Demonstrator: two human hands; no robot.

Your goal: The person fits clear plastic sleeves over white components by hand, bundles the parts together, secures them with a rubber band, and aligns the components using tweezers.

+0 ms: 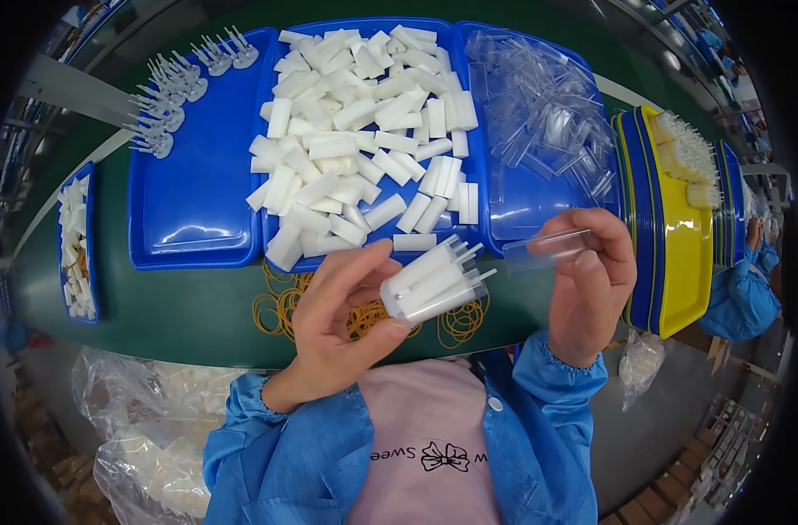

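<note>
My left hand (pixel 342 306) is closed round a cluster of white foam blocks and clear plastic pieces (pixel 434 282), with thin white prongs poking out at its upper right end. To the right, my right hand (pixel 596 280) pinches a clear plastic sheet piece (pixel 548 249) between thumb and fingers, its free end near the prongs. Beyond my hands a blue tray (pixel 270 166) holds many loose white foam blocks (pixel 355 122). Clear plastic pieces (pixel 548 114) lie heaped in the blue tray (pixel 539 214) at the right.
Rubber bands (pixel 281 306) lie on the green table (pixel 180 319) by my left hand. White pronged pieces (pixel 167 92) stand along the far edge of the left blue tray (pixel 189 210). Stacked yellow and blue trays (pixel 692 262) rise at right; a small blue tray (pixel 92 245) sits far left.
</note>
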